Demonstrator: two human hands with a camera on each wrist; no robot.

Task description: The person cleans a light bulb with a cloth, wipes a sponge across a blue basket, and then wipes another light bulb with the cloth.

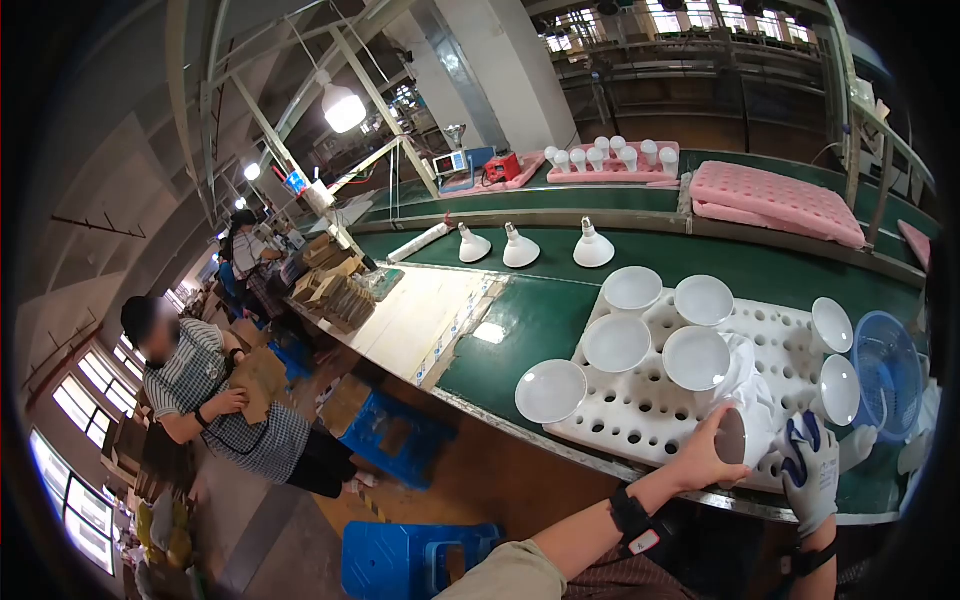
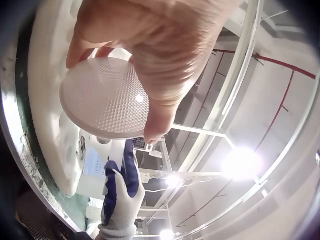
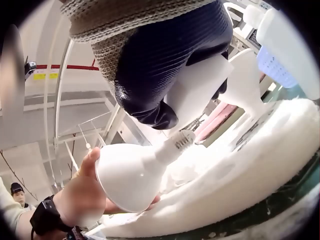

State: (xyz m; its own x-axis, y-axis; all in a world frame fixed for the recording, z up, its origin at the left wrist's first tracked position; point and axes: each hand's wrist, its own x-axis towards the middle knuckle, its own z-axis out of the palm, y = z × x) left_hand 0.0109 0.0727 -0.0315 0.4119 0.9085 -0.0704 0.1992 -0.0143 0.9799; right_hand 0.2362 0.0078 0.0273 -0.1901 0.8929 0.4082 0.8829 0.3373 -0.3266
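My bare left hand (image 1: 712,458) grips a white reflector bulb (image 3: 131,175) around its wide rim. The textured lens (image 2: 106,100) faces the left wrist camera, and the screw base points toward my right hand. That hand (image 1: 812,470), in a knit glove with dark blue coating, curls its fingers round a smooth white piece (image 3: 200,90); I cannot tell what it is. Both hands are over the front edge of a white foam tray (image 1: 588,428) with rows of holes. Several reflector bulbs (image 1: 616,343) stand in it, lenses up. Crumpled white material (image 1: 742,372) lies just behind the held bulb.
A blue mesh basket (image 1: 886,365) stands right of the tray. Three reflector bulbs (image 1: 592,248) stand farther back on the green bench (image 1: 545,310). Pink foam trays (image 1: 775,195) line the rear shelf. Blue stools (image 1: 400,560) and a person holding cardboard (image 1: 258,382) are at left.
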